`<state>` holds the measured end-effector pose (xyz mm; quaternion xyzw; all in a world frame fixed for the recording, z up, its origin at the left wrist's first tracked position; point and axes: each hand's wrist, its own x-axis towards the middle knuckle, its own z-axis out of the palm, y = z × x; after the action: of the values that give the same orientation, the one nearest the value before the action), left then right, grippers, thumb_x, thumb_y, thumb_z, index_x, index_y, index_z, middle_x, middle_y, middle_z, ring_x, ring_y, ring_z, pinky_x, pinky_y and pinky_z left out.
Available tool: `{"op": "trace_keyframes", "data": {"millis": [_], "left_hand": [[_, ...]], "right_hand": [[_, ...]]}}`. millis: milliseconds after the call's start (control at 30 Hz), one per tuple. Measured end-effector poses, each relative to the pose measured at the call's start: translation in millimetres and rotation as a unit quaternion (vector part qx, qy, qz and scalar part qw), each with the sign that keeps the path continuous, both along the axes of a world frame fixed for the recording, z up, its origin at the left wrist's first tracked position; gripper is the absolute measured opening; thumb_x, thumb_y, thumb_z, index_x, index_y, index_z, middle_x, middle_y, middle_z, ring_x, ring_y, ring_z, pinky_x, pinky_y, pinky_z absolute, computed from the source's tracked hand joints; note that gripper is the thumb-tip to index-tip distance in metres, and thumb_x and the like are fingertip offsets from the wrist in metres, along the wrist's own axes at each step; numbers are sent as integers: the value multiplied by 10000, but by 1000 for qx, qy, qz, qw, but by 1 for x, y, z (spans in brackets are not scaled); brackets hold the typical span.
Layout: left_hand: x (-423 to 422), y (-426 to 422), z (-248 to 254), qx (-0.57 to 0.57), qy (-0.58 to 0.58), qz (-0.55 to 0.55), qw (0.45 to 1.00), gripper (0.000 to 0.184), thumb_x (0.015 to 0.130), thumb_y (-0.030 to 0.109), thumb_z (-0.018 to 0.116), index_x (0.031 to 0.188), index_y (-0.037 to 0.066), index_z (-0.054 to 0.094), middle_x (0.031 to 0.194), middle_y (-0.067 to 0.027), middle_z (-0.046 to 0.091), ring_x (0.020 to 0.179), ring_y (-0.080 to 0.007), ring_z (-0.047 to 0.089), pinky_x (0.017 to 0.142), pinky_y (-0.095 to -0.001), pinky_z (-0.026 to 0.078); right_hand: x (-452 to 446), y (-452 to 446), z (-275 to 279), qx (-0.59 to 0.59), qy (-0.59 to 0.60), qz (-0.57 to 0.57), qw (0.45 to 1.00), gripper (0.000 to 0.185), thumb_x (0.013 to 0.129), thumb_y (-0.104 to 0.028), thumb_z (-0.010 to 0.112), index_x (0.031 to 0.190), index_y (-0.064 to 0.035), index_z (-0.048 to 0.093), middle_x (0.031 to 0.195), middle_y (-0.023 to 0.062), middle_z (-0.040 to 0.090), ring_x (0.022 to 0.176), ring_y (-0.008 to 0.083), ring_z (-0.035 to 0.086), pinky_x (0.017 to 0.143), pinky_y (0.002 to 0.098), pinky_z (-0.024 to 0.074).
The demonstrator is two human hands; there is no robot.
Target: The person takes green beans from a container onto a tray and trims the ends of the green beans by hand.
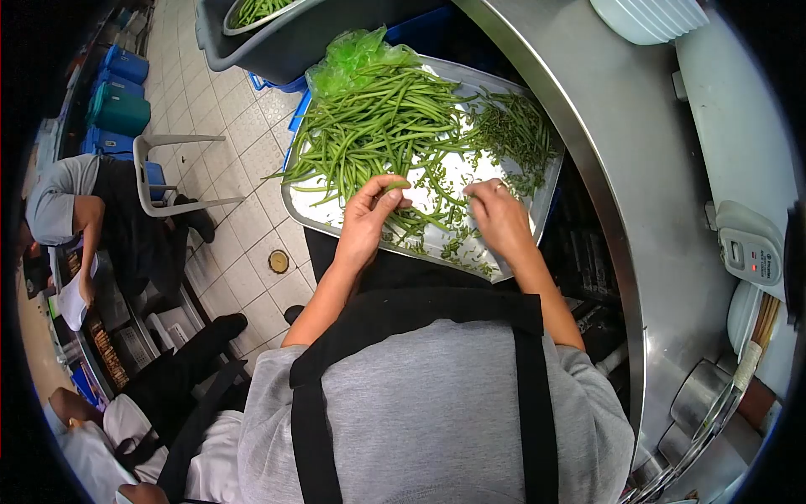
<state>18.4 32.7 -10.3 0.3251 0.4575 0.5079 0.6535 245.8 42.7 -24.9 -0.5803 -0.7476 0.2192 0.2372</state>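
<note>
A heap of long green beans [386, 118] lies on a metal tray [315, 220] in front of me, partly over a crumpled green plastic bag [348, 63]. My left hand [369, 223] is closed, with a green bean pinched between thumb and fingers above the tray's near side. Opposite it, my right hand [502, 220] hovers over the cut bits with its fingers bent together; anything in them is too small to make out. Short bean pieces [457, 239] are scattered beneath both hands. At the tray's right end sits a darker pile of thin bean ends [512, 134].
A grey bin [277, 42] with a bowl of beans [256, 10] stands beyond the tray. The curved steel counter [579, 101] runs along my right, carrying white bowls [651, 17]. Two people are on the left, near a plastic chair [155, 181].
</note>
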Motion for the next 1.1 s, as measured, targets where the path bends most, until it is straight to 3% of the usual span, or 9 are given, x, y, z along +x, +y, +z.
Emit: {"op": "trace_keyframes", "data": {"millis": [167, 300, 400, 633, 767, 867, 967, 1067, 1100], "left_hand": [[5, 2, -6, 61, 267, -115, 955, 158, 847, 72, 664, 1004, 67, 661, 696, -7, 607, 608, -118, 570, 593, -274, 460], [22, 4, 0, 249, 419, -141, 862, 270, 807, 88, 686, 1076, 109, 683, 701, -121, 563, 644, -302, 598, 582, -384, 488], [28, 3, 2, 268, 496, -189, 804, 269, 793, 104, 701, 1062, 109, 688, 757, -105, 579, 684, -319, 614, 599, -400, 500], [34, -1, 20, 280, 435, -149, 843, 169, 810, 106, 701, 970, 51, 702, 741, -119, 574, 678, -311, 603, 588, -385, 486], [32, 1, 20, 267, 356, -103, 889, 144, 846, 104, 681, 954, 8, 690, 749, -98, 599, 639, -198, 569, 588, -306, 449], [20, 3, 22, 175, 267, -76, 945, 148, 880, 120, 659, 952, -8, 678, 806, -72, 649, 693, -148, 582, 644, -291, 461], [12, 4, 18, 30, 142, -34, 989, 211, 936, 185, 612, 956, -17, 668, 817, 20, 629, 752, -47, 506, 681, -230, 420], [10, 6, 15, 4, 110, -19, 994, 225, 937, 204, 614, 958, -14, 666, 806, 35, 597, 738, -37, 475, 661, -201, 391], [11, 6, 16, 5, 113, -13, 994, 219, 939, 203, 611, 951, -9, 664, 769, 53, 563, 686, -18, 436, 602, -179, 349]], "right_hand": [[-7, -8, -9, -18, -97, 43, 994, 122, 810, -110, 645, 927, -75, 640, 885, 119, 593, 816, 335, 614, 741, 428, 499], [-10, -15, 14, -3, -19, 73, 997, 88, 796, -101, 650, 866, -54, 625, 863, 106, 590, 776, 318, 607, 715, 425, 486], [-9, -16, 30, 23, 22, 73, 997, 83, 795, -97, 649, 859, -51, 623, 856, 104, 596, 747, 324, 600, 703, 430, 481], [-14, -13, 37, -35, 209, -9, 977, 23, 830, -46, 593, 846, -30, 598, 723, 42, 551, 610, 148, 545, 595, 284, 439], [-6, 0, 17, -126, 542, -99, 825, 74, 879, -12, 514, 850, -20, 582, 730, 6, 540, 620, 76, 481, 594, 209, 384], [7, 13, 29, -107, 460, -135, 871, 49, 881, -66, 591, 848, -30, 599, 717, -9, 541, 642, 66, 498, 595, 221, 388], [15, 9, 31, -182, 183, -115, 959, 80, 880, -96, 616, 876, -21, 642, 764, 28, 596, 656, 113, 546, 629, 251, 427], [4, 1, 22, -33, 140, -7, 989, 154, 893, -126, 576, 994, -35, 649, 840, 124, 619, 738, 242, 626, 690, 344, 491], [-1, 0, 30, -69, 144, 20, 987, 195, 887, -145, 574, 1027, -36, 656, 900, 148, 636, 814, 330, 623, 738, 384, 489]]}}
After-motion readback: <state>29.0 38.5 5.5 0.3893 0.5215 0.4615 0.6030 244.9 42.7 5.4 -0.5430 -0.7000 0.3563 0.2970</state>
